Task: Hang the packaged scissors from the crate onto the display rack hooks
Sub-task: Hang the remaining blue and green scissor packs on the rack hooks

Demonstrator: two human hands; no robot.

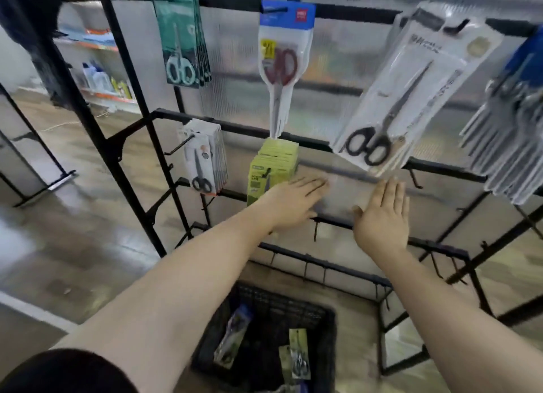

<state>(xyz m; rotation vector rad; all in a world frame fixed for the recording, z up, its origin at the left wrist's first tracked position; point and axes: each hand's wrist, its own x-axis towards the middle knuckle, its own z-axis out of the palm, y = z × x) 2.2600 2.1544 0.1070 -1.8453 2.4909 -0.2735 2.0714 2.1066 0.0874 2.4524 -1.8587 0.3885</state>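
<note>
Packaged scissors on green cards (298,354) lie in the black mesh plastic crate (273,300) below the black metal display rack (241,128); left hand (289,204) and right hand (382,216), fingers straight, hold nothing; recommend pinching one card's top and threading its hole over a bare black hook (316,231)
</note>
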